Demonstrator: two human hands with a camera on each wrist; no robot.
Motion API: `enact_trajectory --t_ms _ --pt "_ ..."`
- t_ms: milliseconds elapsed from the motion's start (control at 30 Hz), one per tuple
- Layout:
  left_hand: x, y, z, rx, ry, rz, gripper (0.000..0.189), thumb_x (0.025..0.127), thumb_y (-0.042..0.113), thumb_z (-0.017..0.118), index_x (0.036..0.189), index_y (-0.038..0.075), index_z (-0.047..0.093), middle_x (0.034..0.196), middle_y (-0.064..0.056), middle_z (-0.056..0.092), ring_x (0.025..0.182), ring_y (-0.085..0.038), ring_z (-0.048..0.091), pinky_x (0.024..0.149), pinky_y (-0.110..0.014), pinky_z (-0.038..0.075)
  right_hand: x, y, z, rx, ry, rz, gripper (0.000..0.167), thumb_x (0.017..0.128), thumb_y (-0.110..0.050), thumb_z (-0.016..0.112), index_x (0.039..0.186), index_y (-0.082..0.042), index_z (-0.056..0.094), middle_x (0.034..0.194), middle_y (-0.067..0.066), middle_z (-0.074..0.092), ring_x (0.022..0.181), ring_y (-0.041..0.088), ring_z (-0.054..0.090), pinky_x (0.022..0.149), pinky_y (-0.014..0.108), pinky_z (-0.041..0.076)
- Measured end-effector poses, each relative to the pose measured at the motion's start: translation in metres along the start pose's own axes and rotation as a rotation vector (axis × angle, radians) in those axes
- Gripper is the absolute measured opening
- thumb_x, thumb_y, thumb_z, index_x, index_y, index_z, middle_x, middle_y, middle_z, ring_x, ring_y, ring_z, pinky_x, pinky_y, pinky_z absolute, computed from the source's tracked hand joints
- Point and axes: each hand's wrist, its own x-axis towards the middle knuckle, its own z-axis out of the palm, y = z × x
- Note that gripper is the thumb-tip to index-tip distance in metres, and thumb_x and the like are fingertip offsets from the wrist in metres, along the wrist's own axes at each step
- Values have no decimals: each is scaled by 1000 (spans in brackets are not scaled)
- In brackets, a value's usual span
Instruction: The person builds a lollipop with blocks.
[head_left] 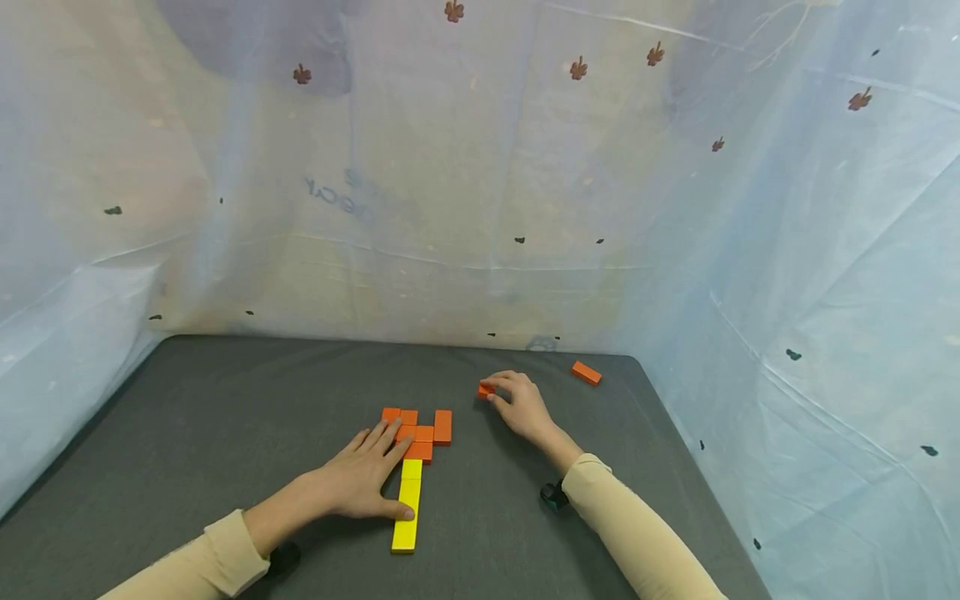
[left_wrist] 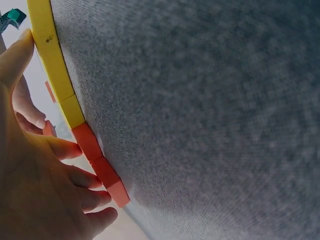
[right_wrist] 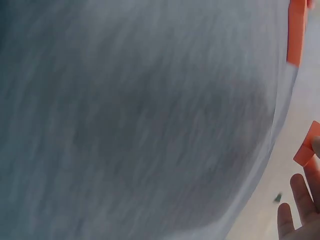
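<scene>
My left hand (head_left: pixel 355 482) lies spread over a flat arrangement of blocks. Its fingertips rest on the cluster of orange blocks (head_left: pixel 422 452), hiding part of it, and the thumb touches the long yellow block (head_left: pixel 403 536). A short yellow block (head_left: pixel 411 469) joins that long one to the orange cluster. At the cluster's right side an upright-oriented orange block (head_left: pixel 443 427) lies flat. Farther right, my right hand (head_left: pixel 522 410) pinches a small orange block (head_left: pixel 484 390) between thumb and finger; the right wrist view shows this held block (right_wrist: pixel 305 150) at its edge.
Toward the far right corner of the dark grey table (head_left: pixel 225 408) lies a loose orange block (head_left: pixel 587 372). Translucent plastic sheeting (head_left: pixel 420 208) with leaf marks hangs behind the table and along its sides. Each wrist carries a dark strapped device.
</scene>
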Motion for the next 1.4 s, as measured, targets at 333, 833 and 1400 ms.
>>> enact_trajectory --t_ms 333,833,1400 --pt "1 1 -2 14 2 -6 117 80 81 67 164 8 31 172 -23 12 158 -44 12 124 -64 14 4 -32 21 11 -87 -119 32 102 -16 69 133 -12 72 136 7 65 128 31 56 109 56 43" --pt "1 0 -1 17 -2 10 116 82 82 64 164 7 31 171 -24 12 158 -46 12 123 -66 14 7 -59 43 -46 -169 -191 29 103 -19 67 132 -15 73 134 5 66 123 27 58 108 51 46" --pt "3 -2 1 20 -10 -9 117 81 85 62 166 10 28 173 -19 10 159 -41 9 125 -63 13 9 -68 51 -98 -203 -201 27 104 -21 67 129 -16 75 131 3 68 122 24 59 108 49 46"
